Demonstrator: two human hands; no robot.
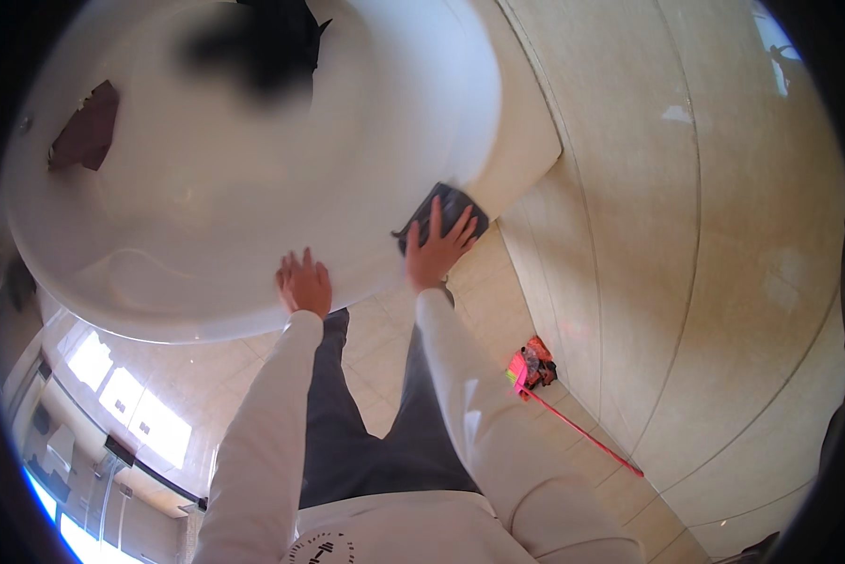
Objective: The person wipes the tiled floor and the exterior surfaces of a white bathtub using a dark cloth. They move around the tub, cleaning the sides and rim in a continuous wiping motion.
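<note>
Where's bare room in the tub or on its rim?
Free: middle of the tub, between maroon cloth and left hand; rim between left hand and right hand. Crowded: rim under the right hand's dark cloth; tub's far side, by the partly blurred black thing.

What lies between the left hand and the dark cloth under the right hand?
Only bare white tub surface lies between the left hand and the dark cloth, as the head view shows.

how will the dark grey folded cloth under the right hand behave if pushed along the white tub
The dark grey folded cloth is probably floppy, given its thin protruding corner. It may slide easily: the white bathtub looks smooth and glossy. Lying flat under the right hand, it seems unlikely to roll.
</note>
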